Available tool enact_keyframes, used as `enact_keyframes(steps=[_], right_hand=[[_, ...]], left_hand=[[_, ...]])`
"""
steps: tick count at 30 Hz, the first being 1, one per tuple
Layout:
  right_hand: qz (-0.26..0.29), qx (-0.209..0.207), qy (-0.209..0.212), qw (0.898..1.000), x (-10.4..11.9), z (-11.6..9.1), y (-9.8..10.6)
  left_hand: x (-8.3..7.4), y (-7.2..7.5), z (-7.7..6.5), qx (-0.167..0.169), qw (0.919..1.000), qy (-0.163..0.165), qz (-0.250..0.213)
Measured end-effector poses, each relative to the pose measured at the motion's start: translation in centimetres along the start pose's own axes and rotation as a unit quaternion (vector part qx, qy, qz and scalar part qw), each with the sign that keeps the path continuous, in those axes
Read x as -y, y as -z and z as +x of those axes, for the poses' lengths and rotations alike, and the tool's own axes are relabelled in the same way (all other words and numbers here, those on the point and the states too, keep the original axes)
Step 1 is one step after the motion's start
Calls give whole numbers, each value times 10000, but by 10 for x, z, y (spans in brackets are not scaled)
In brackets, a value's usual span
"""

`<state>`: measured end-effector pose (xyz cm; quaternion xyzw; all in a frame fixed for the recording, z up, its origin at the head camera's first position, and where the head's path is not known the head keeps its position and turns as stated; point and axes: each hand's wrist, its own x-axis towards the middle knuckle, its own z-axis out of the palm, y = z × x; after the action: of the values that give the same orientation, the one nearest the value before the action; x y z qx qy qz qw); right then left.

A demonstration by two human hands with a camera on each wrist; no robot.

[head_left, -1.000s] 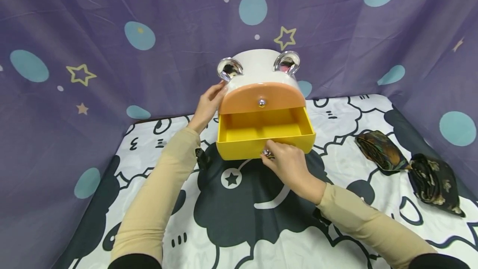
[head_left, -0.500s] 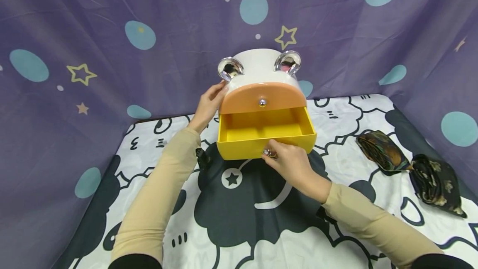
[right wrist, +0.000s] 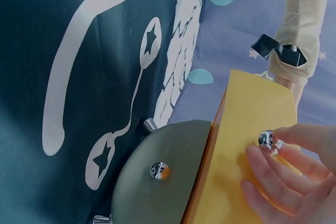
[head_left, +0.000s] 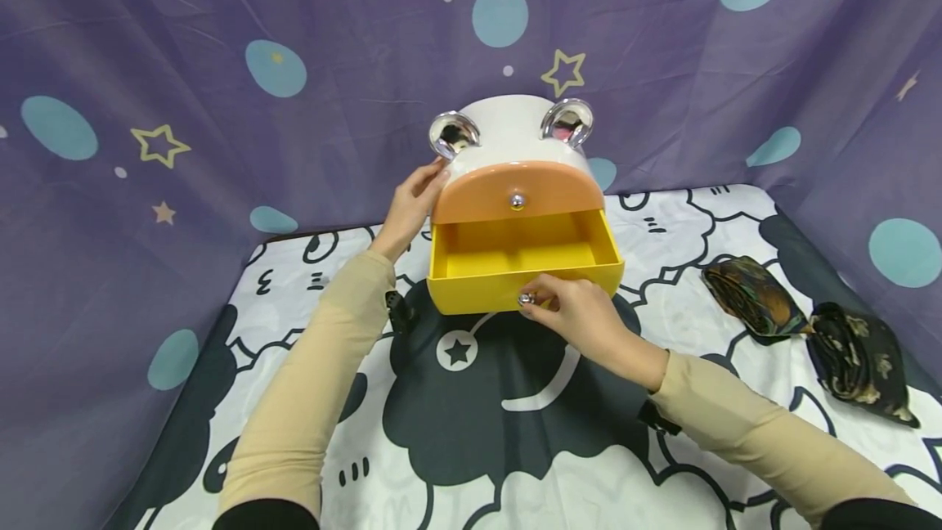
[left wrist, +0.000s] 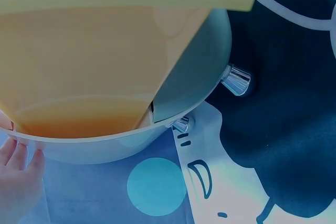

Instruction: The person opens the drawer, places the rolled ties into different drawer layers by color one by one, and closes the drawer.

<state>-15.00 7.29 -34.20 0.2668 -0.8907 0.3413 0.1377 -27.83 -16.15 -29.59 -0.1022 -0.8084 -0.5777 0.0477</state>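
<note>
A white box (head_left: 508,133) shaped like an animal's head, with two shiny chrome rings on top, stands at the back. Its upper front is an orange panel (head_left: 482,191) with a silver knob. Below that, a bare yellow drawer (head_left: 456,294) is pulled out. My left hand (head_left: 409,207) rests along the box's left side, fingers extended; its fingertips show at the pale shell in the left wrist view. My right hand (head_left: 585,313) pinches the drawer's silver knob (right wrist: 266,139) between thumb and fingers, with the other fingers near the yellow front in the right wrist view.
Two folded dark patterned cloth bundles, one brownish (head_left: 752,294) and one black (head_left: 857,362), lie to the right on the cartoon-print cloth (head_left: 559,485). A purple curtain (head_left: 353,88) with stars and blue dots hangs behind and at both sides.
My right hand and forearm have shifted slightly right, so the knob now shows more fully between thumb and fingers. The drawer and my left hand look the same.
</note>
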Motion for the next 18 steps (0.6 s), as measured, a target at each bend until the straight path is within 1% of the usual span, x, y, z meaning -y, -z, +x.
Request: enact_keyframes(steps=[8, 15, 18], right_hand=[[126, 398, 102, 9991, -5, 1, 8], [138, 527, 96, 9985, -10, -1, 16], [136, 608, 120, 9980, -12, -4, 20]], left_hand=[[2, 0, 0, -44, 10000, -73, 23], [3, -1, 2, -120, 9996, -211, -137], [3, -1, 2, -112, 9996, -177, -170]])
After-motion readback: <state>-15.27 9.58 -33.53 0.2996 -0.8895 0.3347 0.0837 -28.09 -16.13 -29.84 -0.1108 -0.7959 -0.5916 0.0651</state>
